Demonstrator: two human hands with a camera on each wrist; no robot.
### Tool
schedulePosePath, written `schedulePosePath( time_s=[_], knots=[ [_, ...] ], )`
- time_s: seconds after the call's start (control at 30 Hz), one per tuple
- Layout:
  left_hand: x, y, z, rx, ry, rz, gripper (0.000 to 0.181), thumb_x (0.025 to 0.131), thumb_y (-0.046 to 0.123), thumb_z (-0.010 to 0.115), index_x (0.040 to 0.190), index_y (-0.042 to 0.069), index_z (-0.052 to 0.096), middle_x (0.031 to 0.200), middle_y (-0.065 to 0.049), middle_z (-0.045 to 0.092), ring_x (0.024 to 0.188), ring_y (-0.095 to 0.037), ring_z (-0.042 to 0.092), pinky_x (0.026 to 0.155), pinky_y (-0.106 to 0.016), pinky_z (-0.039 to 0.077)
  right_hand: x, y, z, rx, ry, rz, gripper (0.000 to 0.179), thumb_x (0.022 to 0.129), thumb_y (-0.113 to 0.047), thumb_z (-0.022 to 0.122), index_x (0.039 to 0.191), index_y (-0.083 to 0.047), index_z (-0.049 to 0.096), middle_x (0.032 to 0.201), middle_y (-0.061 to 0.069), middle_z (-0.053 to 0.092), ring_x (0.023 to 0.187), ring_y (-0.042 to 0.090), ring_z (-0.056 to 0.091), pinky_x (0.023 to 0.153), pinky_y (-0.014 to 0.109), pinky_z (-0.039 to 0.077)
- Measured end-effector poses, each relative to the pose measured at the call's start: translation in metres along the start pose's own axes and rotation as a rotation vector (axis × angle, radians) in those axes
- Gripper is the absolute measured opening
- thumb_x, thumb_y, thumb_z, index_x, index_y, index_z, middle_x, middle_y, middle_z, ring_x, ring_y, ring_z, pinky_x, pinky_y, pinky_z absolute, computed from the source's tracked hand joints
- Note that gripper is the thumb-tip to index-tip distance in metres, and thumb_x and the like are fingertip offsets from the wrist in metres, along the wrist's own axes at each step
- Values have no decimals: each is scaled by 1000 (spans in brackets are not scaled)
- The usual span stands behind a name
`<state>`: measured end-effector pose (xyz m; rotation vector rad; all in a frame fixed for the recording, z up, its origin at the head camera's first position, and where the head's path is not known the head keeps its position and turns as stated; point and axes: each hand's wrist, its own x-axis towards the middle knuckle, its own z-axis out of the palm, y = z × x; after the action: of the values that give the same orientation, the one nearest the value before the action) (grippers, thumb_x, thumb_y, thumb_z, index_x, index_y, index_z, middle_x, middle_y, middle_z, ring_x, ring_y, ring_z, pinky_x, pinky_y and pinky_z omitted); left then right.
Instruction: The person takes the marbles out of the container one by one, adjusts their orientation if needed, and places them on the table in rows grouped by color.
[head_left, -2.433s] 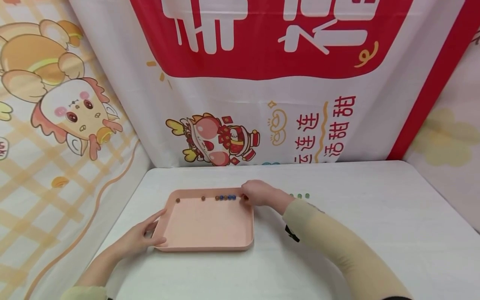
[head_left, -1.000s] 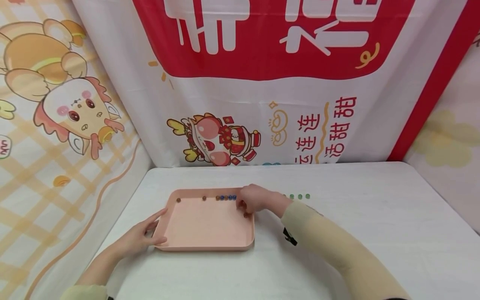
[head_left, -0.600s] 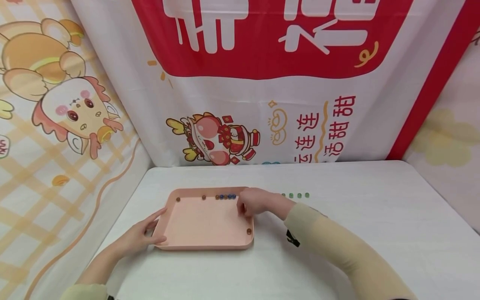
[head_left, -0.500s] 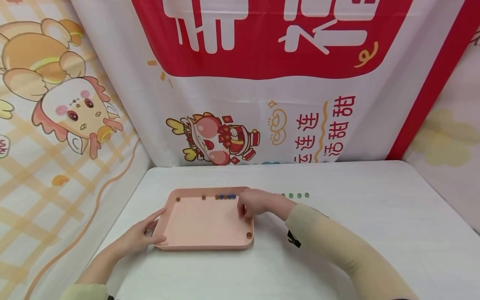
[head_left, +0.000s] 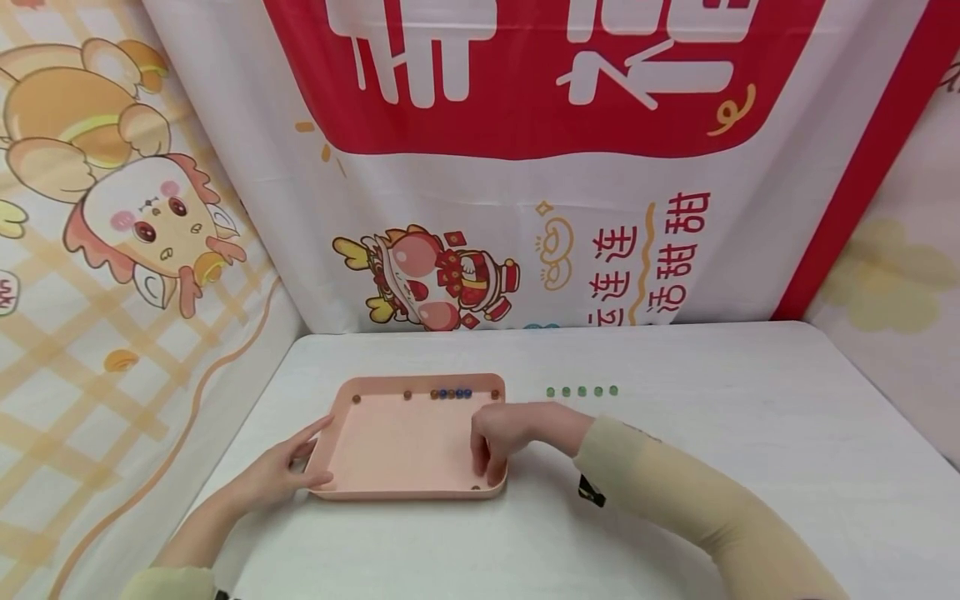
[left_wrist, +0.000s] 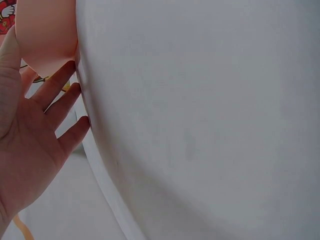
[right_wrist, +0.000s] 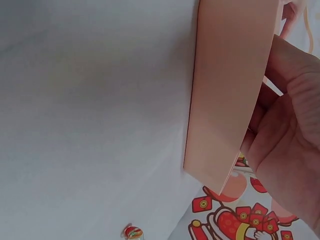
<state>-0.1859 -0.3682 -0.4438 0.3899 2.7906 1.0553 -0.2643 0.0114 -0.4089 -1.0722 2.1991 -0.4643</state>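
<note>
Just moved right hand (head_left: pixel 499 432) down toward runaway brown marble (head_left: pixel 476 488), probably reachable now, can't tell if pinched lol. Gripping tray (head_left: pixel 401 450) with left hand (head_left: pixel 277 473).

- pink tray (head_left: pixel 405 446): shallow, rect., rounded corners, low plain walls; flat & upright on the surface (head_left: pixel 750 400), left of ctr, long sides approx. parallel w/ surface's far edge, well apart from its r. edge
- near brown marble (head_left: pixel 476 488): small, round, in tray at near edge, twd near-r. corner; partly hidden, can't tell if touching wall
- r. brown marble (head_left: pixel 495 394): in tray's far-r. corner
- marble row (head_left: pixel 452 394): 5 pcs along tray's far edge, r. of its ctr, touching or nearly so; l. to r. brown, blue, brown, blue, blue
- mid brown marble (head_left: pixel 407 395): same edge, apart, just l. of row
- l. brown marble (head_left: pixel 356 399): alone nr tray's far-l. corner
</note>
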Motion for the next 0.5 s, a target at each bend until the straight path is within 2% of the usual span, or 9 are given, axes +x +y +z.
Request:
schedulePosePath(
  time_s=[0.23,0.5],
  knots=[
    [1,0,0,-11,3,14,90,81,33,80,153,13,31,145,-24,42,128,-39,46,95,-12,30,4,-3,7,-19,24,-69,13,81,-9,80,86,-20,76,72,-8,63,67,6,55,61,20,48],
    [0,1,2,-21,7,3,90,80,32,80,153,12,31,144,-25,43,128,-39,46,94,-10,29,16,-11,16,-87,72,-181,16,84,-10,78,95,-21,77,80,-11,63,73,3,54,68,16,47]
  ],
)
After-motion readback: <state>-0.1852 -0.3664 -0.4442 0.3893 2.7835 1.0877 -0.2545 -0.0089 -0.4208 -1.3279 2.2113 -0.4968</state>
